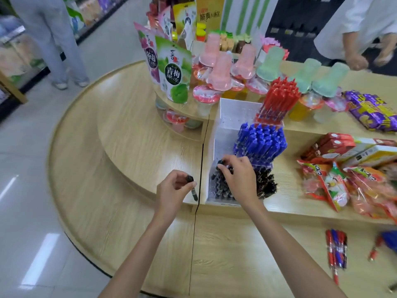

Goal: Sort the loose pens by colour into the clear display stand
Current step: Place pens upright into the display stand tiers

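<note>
The left hand [171, 186] pinches a black pen [194, 191] by its cap, tip slanting toward 5 o'clock, beside the clear stand [214, 130]. The right hand [238, 177] pinches a second pen [221, 163], upright in the stand's nearest compartment.

The left grip [174, 187] pinches a loose black pen [194, 193], held upright just left of the clear display stand [213, 145]. The right grip [238, 176] pinches the top of a standing black pen [221, 162] among the black pens [267, 183] in the stand's front compartment. Blue pens [261, 143] fill the middle one and red pens [279, 100] the rear. More red and blue loose pens [336, 248] lie on the wooden bench [129, 168] at the right, below snack packets [343, 186].
</note>
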